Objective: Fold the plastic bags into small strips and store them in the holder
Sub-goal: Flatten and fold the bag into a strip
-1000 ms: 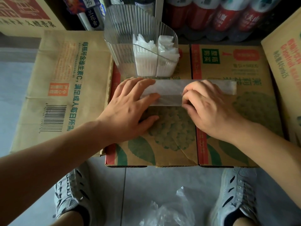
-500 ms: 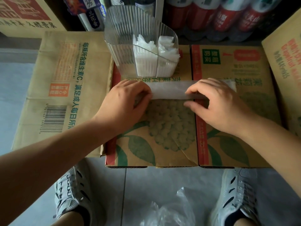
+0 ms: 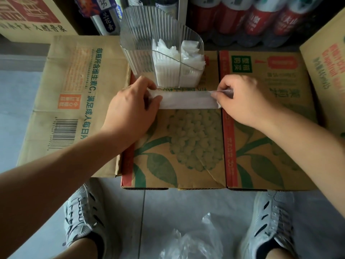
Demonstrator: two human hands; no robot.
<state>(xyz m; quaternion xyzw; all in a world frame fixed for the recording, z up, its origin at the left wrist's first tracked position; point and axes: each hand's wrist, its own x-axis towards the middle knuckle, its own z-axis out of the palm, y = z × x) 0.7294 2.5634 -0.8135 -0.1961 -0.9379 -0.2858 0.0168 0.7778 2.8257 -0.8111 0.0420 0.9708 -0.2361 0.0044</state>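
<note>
The strip point(image 3: 186, 100) is long and white. It lies flat on the box point(image 3: 186, 156), just in front of the holder point(image 3: 141, 58). The left hand point(image 3: 130, 111) pinches its left end. The right hand point(image 3: 244, 101) pinches its right end with curled fingers. Folded bags point(image 3: 168, 53) stand in the holder's right side. A loose bag point(image 3: 192, 243) lies on the floor between two shoes point(image 3: 82, 217).
</note>
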